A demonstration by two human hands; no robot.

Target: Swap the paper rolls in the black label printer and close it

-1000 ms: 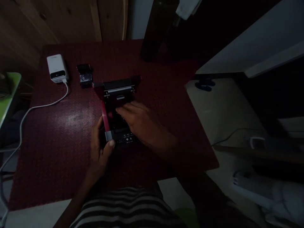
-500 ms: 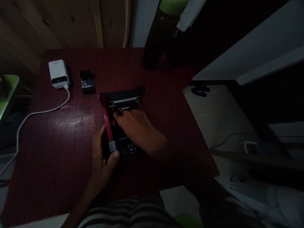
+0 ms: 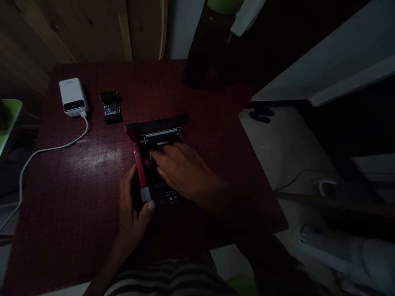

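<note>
A small black and red printer-like device (image 3: 156, 135) lies on the dark red table (image 3: 77, 172) with its lid folded open toward the back. My left hand (image 3: 134, 209) grips the device's near left corner, thumb on the grey end of its red side strip. My right hand (image 3: 182, 172) lies over the open middle of the device, fingers bent down into it; whether they hold anything is hidden in the dim light.
A white power bank (image 3: 71, 96) with a white cable (image 3: 46, 148) sits at the table's back left, a small black block (image 3: 110, 106) beside it. A dark bottle (image 3: 210, 45) stands at the back. A pale lower surface (image 3: 286, 144) lies to the right.
The view has shifted slightly. My right hand has slid a little over the device's open middle; my left hand keeps its grip on the corner.
</note>
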